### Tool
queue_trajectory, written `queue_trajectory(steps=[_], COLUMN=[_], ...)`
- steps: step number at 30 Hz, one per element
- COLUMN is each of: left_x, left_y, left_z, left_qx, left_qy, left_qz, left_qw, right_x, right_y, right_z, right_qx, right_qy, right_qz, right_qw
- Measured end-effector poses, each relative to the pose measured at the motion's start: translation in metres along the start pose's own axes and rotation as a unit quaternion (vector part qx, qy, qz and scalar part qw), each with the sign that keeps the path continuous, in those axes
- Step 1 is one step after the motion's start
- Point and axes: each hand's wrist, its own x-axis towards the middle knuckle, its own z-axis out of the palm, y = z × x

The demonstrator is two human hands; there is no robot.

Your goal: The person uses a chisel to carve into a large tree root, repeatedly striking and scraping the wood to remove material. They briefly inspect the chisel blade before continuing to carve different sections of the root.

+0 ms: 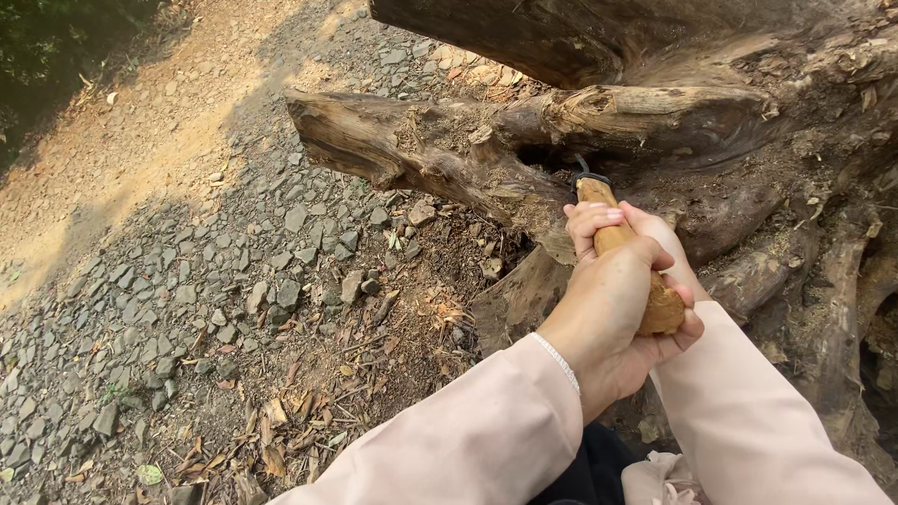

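Head view: left hand (608, 313) and right hand (617, 224) both wrapped tight round a wooden handle (629, 271), fingers (591, 221) fully curled, no gap. Handle's dark head end (584, 175) disappears into the weathered tree stump (524, 140). Gravel ground (187, 271) lies alongside.

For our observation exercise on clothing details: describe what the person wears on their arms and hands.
Both arms are covered by long, loose, pale pink sleeves reaching the wrists. The left hand has a thin white beaded band at its wrist. The right hand shows no band. Both hands are bare, without gloves.
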Motion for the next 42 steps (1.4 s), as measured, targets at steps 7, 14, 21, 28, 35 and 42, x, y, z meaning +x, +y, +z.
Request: queue_trajectory(steps=[7, 14, 21, 28, 35, 42], left_x=[-0.005, 0.024, 0.035, 0.057, 0.094, 0.055], left_y=[-0.002, 0.014, 0.033, 0.018, 0.056, 0.007], left_z=[0.0, -0.002, 0.001, -0.007, -0.006, -0.035], left_qx=[-0.001, -0.005, 0.036, 0.034, 0.058, 0.081], left_qy=[0.012, 0.001, -0.004, -0.042, -0.06, -0.044], left_qz=[-0.012, -0.009, -0.019, 0.002, -0.017, -0.015], left_qw=[1.0, 1.0, 0.999, 0.999, 0.996, 0.996], right_x=[0.039, 0.048, 0.051, 0.054, 0.091, 0.08], right_y=[-0.053, -0.044, -0.025, -0.006, -0.011, -0.066], right_z=[-0.013, -0.016, -0.015, -0.01, 0.039, -0.006], right_qx=[-0.106, 0.125, -0.038, 0.125, -0.174, -0.3], right_qy=[0.026, 0.002, -0.206, -0.144, 0.033, 0.038], right_qz=[0.07, 0.002, 0.067, -0.029, 0.03, 0.067], right_qw=[0.992, 0.992, 0.976, 0.981, 0.984, 0.951])
